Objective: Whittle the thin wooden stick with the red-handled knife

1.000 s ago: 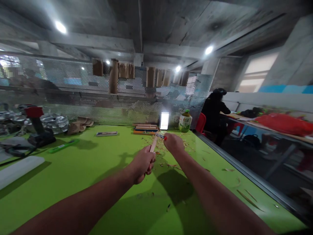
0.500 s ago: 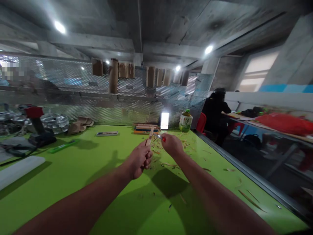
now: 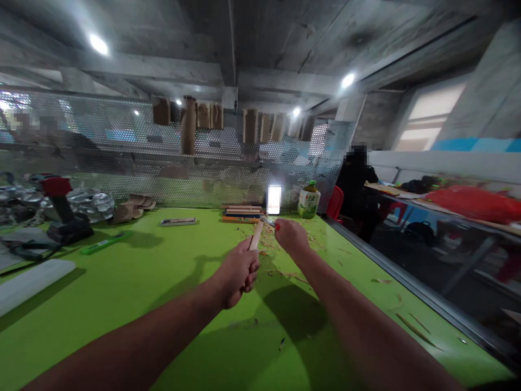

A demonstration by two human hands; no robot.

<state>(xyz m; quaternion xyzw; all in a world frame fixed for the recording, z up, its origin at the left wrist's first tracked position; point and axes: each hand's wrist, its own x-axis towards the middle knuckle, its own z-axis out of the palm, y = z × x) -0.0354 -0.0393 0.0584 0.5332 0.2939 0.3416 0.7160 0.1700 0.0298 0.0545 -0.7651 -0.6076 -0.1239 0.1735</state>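
My left hand (image 3: 238,271) is closed around a pale wooden stick (image 3: 256,238), which points up and away from me. In my right hand (image 3: 293,237) is a small knife (image 3: 268,221); a bit of red handle shows at the fingers, and most of the handle is hidden. Its metal blade lies at the far end of the stick, and whether it touches the wood I cannot tell. Curled wood shavings (image 3: 266,241) are scattered on the green tabletop (image 3: 163,271) beneath and beyond my hands.
Several wooden strips (image 3: 241,213) lie at the back, near a green-capped bottle (image 3: 308,200) and a bright blurred rectangle (image 3: 274,200). To the left are a power drill (image 3: 61,206), a green tool (image 3: 106,243) and a white block (image 3: 32,285). A person in black (image 3: 355,182) sits at the right.
The stick and my left hand have shifted slightly right and toward me. My right hand has moved a little right, and the blade is now at the stick's far end.
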